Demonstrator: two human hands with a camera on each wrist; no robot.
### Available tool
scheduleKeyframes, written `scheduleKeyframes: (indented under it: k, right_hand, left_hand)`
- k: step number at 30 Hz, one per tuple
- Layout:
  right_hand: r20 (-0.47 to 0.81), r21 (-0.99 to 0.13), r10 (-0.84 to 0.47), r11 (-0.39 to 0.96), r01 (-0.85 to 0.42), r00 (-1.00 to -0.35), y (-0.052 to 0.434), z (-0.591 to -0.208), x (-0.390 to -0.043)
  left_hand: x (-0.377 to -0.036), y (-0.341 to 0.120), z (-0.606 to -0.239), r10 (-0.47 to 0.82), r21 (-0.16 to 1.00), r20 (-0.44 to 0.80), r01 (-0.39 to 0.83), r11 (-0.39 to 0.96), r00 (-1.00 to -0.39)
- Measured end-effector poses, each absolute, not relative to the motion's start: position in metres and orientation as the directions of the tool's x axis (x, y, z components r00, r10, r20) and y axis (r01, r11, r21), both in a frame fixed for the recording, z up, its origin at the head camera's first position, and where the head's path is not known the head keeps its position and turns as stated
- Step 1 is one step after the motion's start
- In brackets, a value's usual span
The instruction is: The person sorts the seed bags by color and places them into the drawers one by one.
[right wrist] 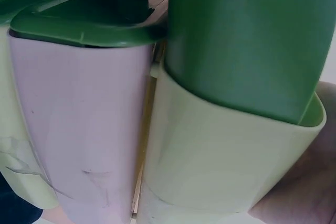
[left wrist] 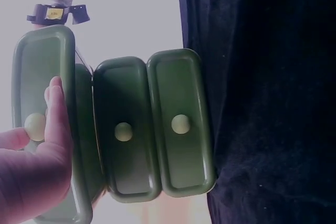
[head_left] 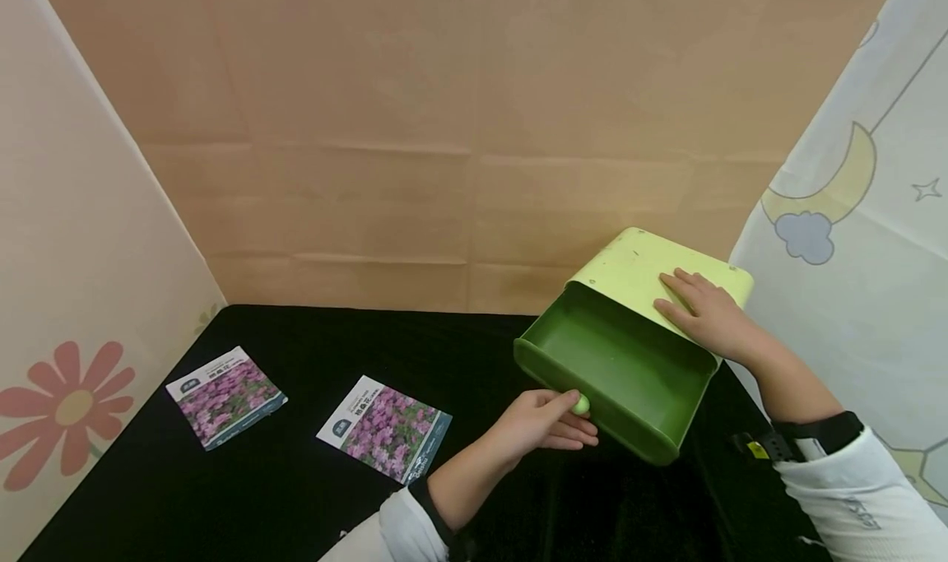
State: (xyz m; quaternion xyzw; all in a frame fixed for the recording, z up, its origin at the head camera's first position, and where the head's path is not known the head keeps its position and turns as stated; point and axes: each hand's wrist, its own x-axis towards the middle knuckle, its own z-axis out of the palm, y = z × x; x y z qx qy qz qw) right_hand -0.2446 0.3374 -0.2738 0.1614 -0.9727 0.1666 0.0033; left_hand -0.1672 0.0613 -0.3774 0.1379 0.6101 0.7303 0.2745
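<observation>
A light green drawer cabinet [head_left: 629, 266] stands at the right of the black table [head_left: 296, 496]. Its dark green top drawer [head_left: 622, 364] is pulled out and looks empty. My left hand [head_left: 573, 418] pinches the drawer's pale round knob [head_left: 581, 404]. In the left wrist view, the left hand [left wrist: 37, 145] holds that knob [left wrist: 35, 126], and two closed drawer fronts [left wrist: 126, 93] sit beside it. My right hand [head_left: 699, 307] lies flat on the cabinet's top. The right wrist view shows the drawer [right wrist: 247, 40] sticking out of the cabinet shell [right wrist: 220, 161].
Two seed packets with purple flower pictures lie on the table, one at the left [head_left: 225, 396] and one near the middle [head_left: 385, 427]. A brown paper backdrop [head_left: 444, 134], a white flower panel [head_left: 67, 299] and a printed curtain [head_left: 874, 216] enclose the table.
</observation>
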Motion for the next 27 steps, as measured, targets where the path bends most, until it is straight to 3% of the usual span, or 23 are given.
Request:
scheduleKeyframes:
  k: [10,15,21,27]
  right_hand:
    - [0.052,-0.322,-0.299,0.898,-0.3,-0.953,0.339,-0.273,-0.243]
    - [0.058,-0.327,-0.303,0.894,-0.305,-0.951,0.338,-0.274,-0.242]
    - [0.058,-0.335,-0.303,0.892,-0.305,-0.951,0.334,-0.274,-0.241]
    - [0.066,-0.312,-0.303,0.899,-0.308,-0.951,0.334,-0.275,-0.242]
  left_hand:
    - [-0.168,0.057,-0.388,0.611,0.963,-0.11,-0.235,-0.129,-0.784]
    - [-0.171,0.035,-0.397,0.574,0.967,-0.12,-0.227,-0.117,-0.81]
    - [-0.175,-0.029,-0.409,0.441,0.986,-0.133,-0.164,-0.034,-0.888]
    - [-0.162,-0.101,-0.426,0.156,0.978,-0.126,-0.097,0.186,-0.98]
